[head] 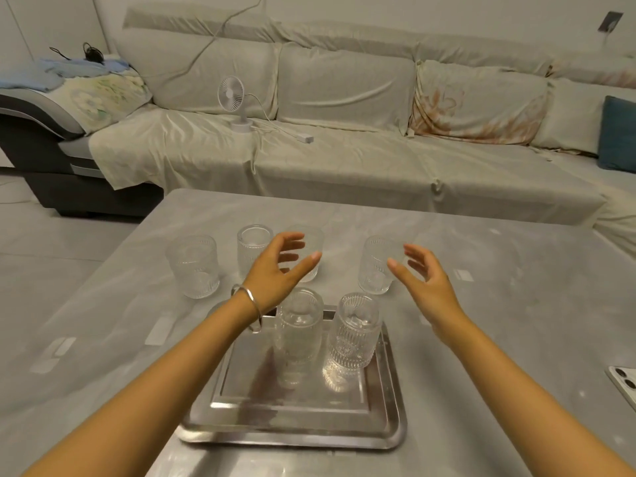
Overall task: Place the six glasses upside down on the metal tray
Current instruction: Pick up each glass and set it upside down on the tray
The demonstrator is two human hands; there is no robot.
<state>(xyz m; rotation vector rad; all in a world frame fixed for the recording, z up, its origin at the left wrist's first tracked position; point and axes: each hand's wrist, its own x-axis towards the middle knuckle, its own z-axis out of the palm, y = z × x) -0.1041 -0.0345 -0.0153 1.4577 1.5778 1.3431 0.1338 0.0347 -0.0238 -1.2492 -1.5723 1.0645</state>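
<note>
Two ribbed clear glasses stand upside down at the far end of the metal tray [296, 418]: one in the middle [298, 335], one to its right [354, 335]. Beyond the tray, several more glasses stand upright on the table: far left [193, 266], left of centre [253, 247], centre [313, 242] partly hidden by my fingers, and right [377, 266]. My left hand [275, 270] is open, its fingers spread in front of the centre glass. My right hand [423, 273] is open beside the right glass, near it. Neither hand holds anything.
The grey glossy table [481, 304] reaches to a cloth-covered sofa [344, 149] behind, which carries a small white fan [232, 101] and a cable. A phone [624, 383] lies at the table's right edge. A bangle sits on my left wrist.
</note>
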